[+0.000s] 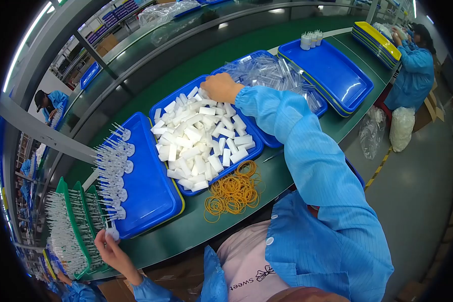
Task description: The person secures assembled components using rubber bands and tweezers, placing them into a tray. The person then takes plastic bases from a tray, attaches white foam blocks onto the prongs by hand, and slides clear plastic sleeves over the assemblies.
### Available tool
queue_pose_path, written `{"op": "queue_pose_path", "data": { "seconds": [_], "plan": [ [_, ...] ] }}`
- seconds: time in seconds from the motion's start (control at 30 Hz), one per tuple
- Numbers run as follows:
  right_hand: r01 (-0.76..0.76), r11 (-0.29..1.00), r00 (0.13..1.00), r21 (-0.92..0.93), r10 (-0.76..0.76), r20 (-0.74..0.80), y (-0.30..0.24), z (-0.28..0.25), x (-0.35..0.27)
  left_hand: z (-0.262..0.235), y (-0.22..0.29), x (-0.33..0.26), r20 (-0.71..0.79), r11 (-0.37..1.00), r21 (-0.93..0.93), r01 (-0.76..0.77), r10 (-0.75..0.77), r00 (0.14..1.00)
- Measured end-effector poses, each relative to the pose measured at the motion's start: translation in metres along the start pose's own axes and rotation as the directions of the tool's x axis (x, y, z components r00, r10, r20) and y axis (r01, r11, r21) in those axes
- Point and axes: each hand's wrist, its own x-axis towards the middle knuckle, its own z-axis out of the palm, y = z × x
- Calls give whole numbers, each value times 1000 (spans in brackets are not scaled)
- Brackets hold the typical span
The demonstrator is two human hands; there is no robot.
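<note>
Closest to me, the front of the blue jacket (pixel 307 241) fills the bottom of the view, and the left hand (pixel 113 254) is down at the lower left. I've got its fingers drawn narrow, pinching a white round piece (pixel 113 233) right at the near left corner of a blue tray (pixel 151 181). Left of that I see green racks (pixel 74 229) packed with thin white stems, and a row of white prong clusters (pixel 127 167) runs up the tray's left side. Over to the right, a loose heap of tan rubber bands (pixel 231 194) lies on the green worktop (pixel 181 246), just beside the middle tray (pixel 258 147), and that one is heaped with white blocks (pixel 192 133).

Now the right hand (pixel 220 88): the arm reaches across, and I have it at the far edge of the block pile, fingers bent down. The tips are hidden, so I can't tell whether they're gripping a block. Just past the forearm, clear plastic tubes (pixel 261 73) fill another blue tray. Beyond it, a stack of blue trays (pixel 332 75) carries white bundles (pixel 305 42) at its far corner. Farther out on the right, yellow-rimmed trays (pixel 377 40) stand near a co-worker (pixel 415 75) in blue.
</note>
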Motion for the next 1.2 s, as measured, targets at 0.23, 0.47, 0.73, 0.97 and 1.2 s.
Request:
{"op": "queue_pose_path", "data": {
  "seconds": [0.23,0.47,0.73,0.97,1.2],
  "plan": [
    [89,974,977,210,-44,-210,-4,-55,-19,-12,2,-36,388,43,-914,403,-192,901],
    [-28,186,989,982,-140,54,-62,-131,-101,44,56,-80,236,500,-818,284,-158,959],
    [-264,-425,957,866,-8,288,-119,-106,-213,99,129,-94,527,799,-557,225,131,840],
    [-117,-378,860,919,424,284,-122,-69,-219,141,134,-93,663,819,-535,207,256,704],
    [-141,-408,905,902,316,284,-118,-64,-216,159,136,-99,709,736,-590,333,274,650]
  ]
}}
